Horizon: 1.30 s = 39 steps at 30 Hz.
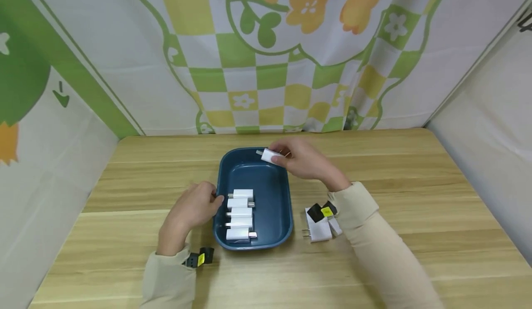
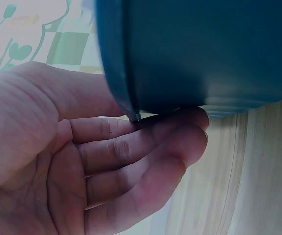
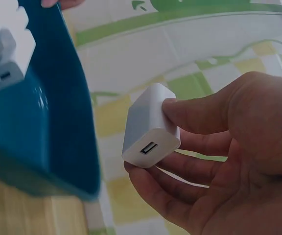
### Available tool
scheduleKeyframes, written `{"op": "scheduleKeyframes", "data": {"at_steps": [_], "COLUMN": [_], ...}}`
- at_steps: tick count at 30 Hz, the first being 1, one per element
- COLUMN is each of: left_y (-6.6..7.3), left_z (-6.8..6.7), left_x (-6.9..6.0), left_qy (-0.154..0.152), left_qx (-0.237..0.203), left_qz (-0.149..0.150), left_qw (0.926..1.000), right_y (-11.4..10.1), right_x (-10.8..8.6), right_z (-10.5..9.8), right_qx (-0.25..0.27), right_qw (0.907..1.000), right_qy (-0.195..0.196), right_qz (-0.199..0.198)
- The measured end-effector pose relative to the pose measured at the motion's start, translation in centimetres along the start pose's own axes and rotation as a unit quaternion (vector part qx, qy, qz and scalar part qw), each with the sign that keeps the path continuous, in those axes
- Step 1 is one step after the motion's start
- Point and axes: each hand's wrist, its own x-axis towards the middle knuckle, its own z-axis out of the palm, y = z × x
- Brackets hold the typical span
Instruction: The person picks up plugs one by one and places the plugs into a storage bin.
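Observation:
My right hand pinches a white USB charger between thumb and fingers, over the far right corner of a dark blue tray. The USB port faces the camera in the right wrist view; metal prongs point left in the head view. Inside the tray, several white chargers lie in a column along the left side, prongs facing different ways. My left hand grips the tray's left edge, thumb at the rim and fingers beneath, as the left wrist view shows.
More white chargers lie on the wooden table right of the tray, partly covered by the right wrist's black strap. A patterned curtain hangs along the table's far edge. Pale cloth lines the sides.

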Motion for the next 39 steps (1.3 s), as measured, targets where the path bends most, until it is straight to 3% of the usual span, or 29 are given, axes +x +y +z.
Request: {"op": "scheduleKeyframes", "data": {"at_steps": [7,17,39], "left_y": [0.0,0.1,0.2], "left_z": [-0.1,-0.1,-0.2], "left_x": [0.1,-0.1,-0.1], "left_qy": [0.000,-0.005,-0.005], "left_qx": [0.003,-0.003,0.000], "left_qz": [0.000,0.002,-0.001], "left_qw": [1.0000,1.0000,1.0000], "right_y": [-0.4,-0.5,0.8], "right_x": [2.4,4.5,5.5], "right_z": [2.4,4.9,7.7], "right_qx": [-0.004,-0.051,-0.038], "right_qw": [0.9983,0.9895,0.9830], "right_qy": [-0.058,-0.132,-0.167], "right_qz": [0.010,0.028,0.065]}}
